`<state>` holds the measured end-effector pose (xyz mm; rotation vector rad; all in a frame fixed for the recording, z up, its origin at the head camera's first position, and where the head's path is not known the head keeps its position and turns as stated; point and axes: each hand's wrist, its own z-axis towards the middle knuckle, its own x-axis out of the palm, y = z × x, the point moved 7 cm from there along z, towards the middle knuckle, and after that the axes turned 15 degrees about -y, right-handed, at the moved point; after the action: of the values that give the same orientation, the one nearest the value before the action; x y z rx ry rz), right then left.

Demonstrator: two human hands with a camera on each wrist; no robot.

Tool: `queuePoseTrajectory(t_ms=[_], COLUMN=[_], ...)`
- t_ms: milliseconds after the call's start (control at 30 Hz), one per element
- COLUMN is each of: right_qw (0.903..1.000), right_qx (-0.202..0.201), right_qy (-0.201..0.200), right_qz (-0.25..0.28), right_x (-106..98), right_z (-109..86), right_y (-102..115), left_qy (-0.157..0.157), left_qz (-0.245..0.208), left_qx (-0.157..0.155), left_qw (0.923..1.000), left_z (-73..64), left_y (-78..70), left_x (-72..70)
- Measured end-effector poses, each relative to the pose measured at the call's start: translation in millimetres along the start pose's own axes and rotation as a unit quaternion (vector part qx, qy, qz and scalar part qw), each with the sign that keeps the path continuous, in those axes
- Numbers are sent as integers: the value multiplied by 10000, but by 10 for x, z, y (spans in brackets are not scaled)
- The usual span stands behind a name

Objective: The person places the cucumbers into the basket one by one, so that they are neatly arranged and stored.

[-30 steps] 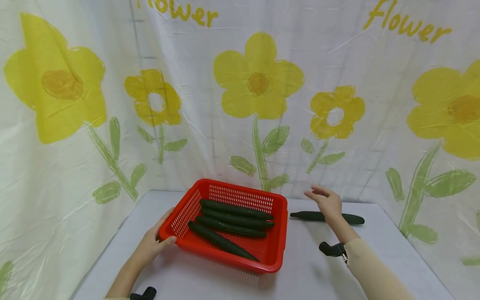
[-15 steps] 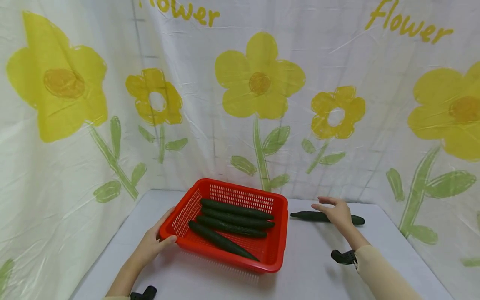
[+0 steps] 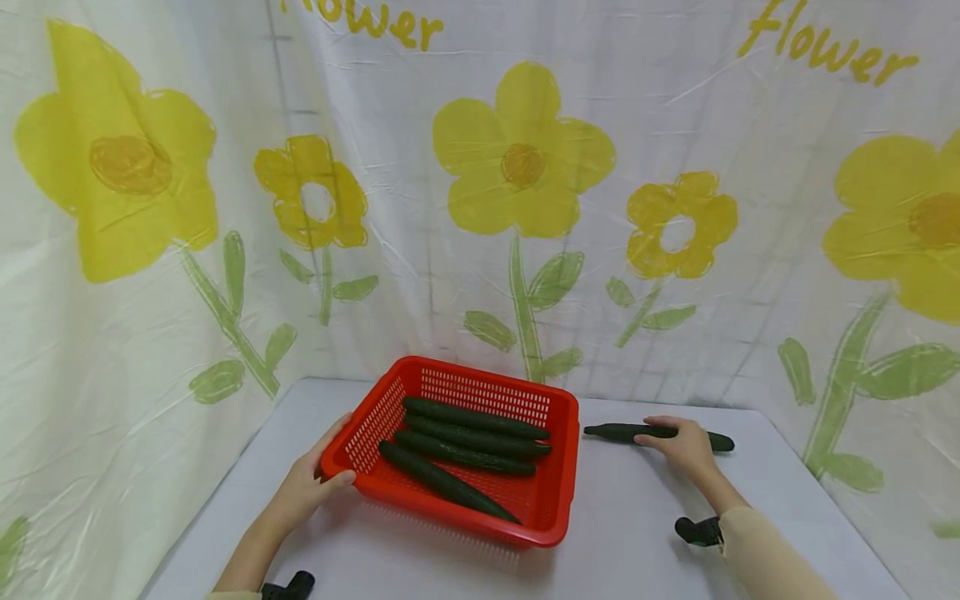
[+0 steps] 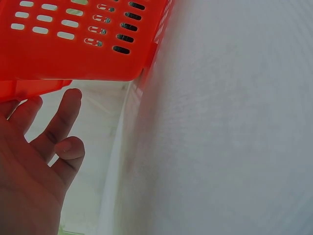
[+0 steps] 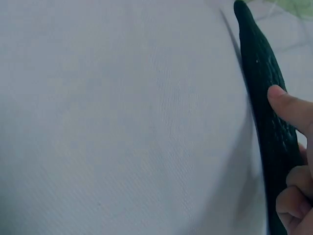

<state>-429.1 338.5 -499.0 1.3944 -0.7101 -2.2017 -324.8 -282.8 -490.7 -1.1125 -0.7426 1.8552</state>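
A red plastic basket [image 3: 566, 467] with slotted walls stands on the table, holding several dark green cucumbers [image 3: 450, 482] laid lengthwise. My left hand [image 3: 303, 487] holds the basket's left corner, thumb at the front rim and fingers along the left side. In the left wrist view, the fingers [image 4: 61, 122] reach up under the rim. To the right of the basket, one more cucumber [image 3: 615, 432] lies on the table. My right hand [image 3: 686, 450] grips it around the middle. The right wrist view shows the thumb [image 5: 288, 107] against the cucumber's side and other fingers curled around it lower down.
The table [image 3: 622, 533] has a white cover. Close behind it hangs a white curtain [image 3: 405, 292] printed with yellow flowers. A black wrist device [image 3: 699, 531] sits on the right wrist, another [image 3: 288, 586] on the left.
My right hand has come down and slightly right from above the lone cucumber and taken hold of it. The left hand and the basket have stayed put.
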Motion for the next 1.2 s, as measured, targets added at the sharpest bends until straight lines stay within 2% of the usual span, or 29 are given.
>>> queuePoseTrajectory(t_ms=[367, 733, 1200], right_qw=[9977, 9986, 9992], right_qx=[-138, -102, -70], right_qy=[654, 513, 361], right_qz=[-145, 95, 140], right_x=[38, 45, 36], right_z=[96, 83, 68], right_y=[-205, -309, -297], left_qy=[-19, -27, -39], left_qz=[54, -8, -101], left_qx=[-62, -212, -144], left_qw=[10000, 9998, 9998], left_z=[-6, -4, -11], left_y=[-6, 14, 0], left_x=[-1, 10, 9])
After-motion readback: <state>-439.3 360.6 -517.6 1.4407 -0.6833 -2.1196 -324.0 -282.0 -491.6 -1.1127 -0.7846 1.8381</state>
